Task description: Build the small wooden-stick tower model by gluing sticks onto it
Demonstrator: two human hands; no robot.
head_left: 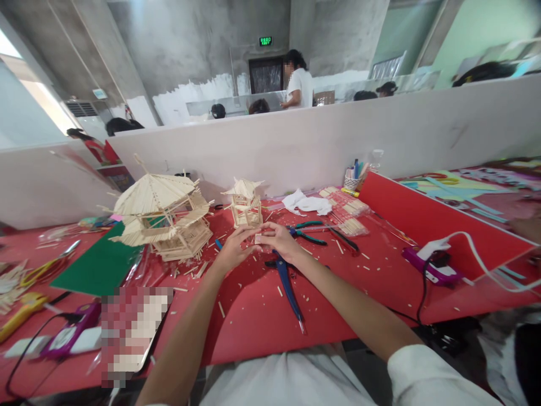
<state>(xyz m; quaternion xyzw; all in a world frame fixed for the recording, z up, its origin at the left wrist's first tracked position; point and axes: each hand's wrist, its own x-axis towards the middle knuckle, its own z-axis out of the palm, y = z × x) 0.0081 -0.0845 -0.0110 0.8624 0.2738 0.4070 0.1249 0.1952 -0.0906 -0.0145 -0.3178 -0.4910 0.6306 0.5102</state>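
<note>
My left hand (233,248) and my right hand (282,241) meet above the middle of the red table, fingers curled in toward each other. Between their fingertips is a small pale piece (257,239), too small to make out well. Just behind them stands a small stick-built pavilion (245,210) with a pointed roof. To its left is a larger wooden-stick pavilion (163,217) with two roof tiers. A blue-handled tool (288,287) lies below my right hand. Pliers with teal and black handles (311,232) rest to the right.
Stick scraps litter the red table (253,332). On the left lie a green board (91,265), yellow-handled scissors (42,272), a yellow glue gun (25,313) and a purple power strip (76,332). Rightward are bagged sticks (349,211), a white cloth (306,203) and a red panel (426,225).
</note>
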